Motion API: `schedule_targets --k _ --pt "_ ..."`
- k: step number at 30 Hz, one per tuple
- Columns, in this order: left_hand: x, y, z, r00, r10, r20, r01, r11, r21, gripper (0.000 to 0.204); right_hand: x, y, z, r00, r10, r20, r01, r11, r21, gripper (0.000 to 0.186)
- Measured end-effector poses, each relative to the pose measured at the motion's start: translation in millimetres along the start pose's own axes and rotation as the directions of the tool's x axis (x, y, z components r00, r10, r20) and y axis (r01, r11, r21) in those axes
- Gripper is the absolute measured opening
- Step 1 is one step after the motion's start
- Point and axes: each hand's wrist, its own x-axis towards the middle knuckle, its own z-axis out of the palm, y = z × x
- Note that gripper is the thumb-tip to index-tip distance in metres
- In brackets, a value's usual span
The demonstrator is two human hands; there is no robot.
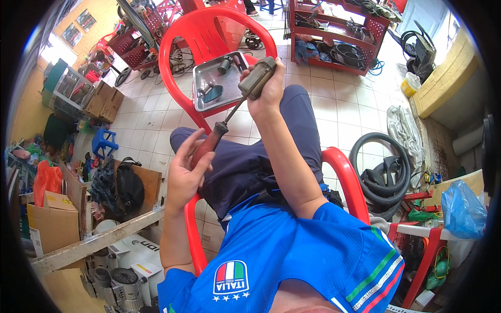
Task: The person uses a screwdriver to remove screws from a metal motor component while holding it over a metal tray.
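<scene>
My right hand [270, 89] grips a dull grey-brown cylindrical metal part [257, 77], held up over my knees. My left hand [189, 168] is wrapped around the dark red handle of a screwdriver [211, 144]. Its thin shaft runs up and to the right, and the tip meets the lower end of the part. Just beyond the hands, a metal tray [201, 83] rests on the seat of a red plastic chair [177, 41]. It holds a small cylinder, a few bolts and a dark oval piece.
I sit on a red plastic chair [344, 175] on a pale tiled floor. Black rubber tyres and tubes [378, 175] lie at right, a red parts rack [339, 31] at back, cardboard boxes [52, 219] and a black bag [128, 185] at left.
</scene>
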Motion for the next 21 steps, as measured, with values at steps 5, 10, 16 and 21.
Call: schedule_targets --k 5,10,16,21 --pt "4 -15 0 0.924 0.352 -0.15 -0.308 0.917 0.254 0.048 -2 4 1 1.0 0.018 0.011 -0.018 1.0 0.001 0.05" --pt "2 -21 -3 0.958 0.238 -0.159 -0.244 0.969 -0.024 0.036 -5 6 2 0.999 0.03 -0.018 -0.03 0.999 -0.014 0.051" --pt "5 -9 3 0.973 0.098 -0.208 -0.184 0.873 -0.451 0.036 -4 4 3 1.0 0.026 0.005 -0.026 0.999 0.024 0.043" --pt "9 -19 -7 0.946 0.205 -0.253 -0.279 0.909 -0.308 0.038 -5 5 1 0.999 0.035 0.01 -0.036 0.999 0.029 0.045"
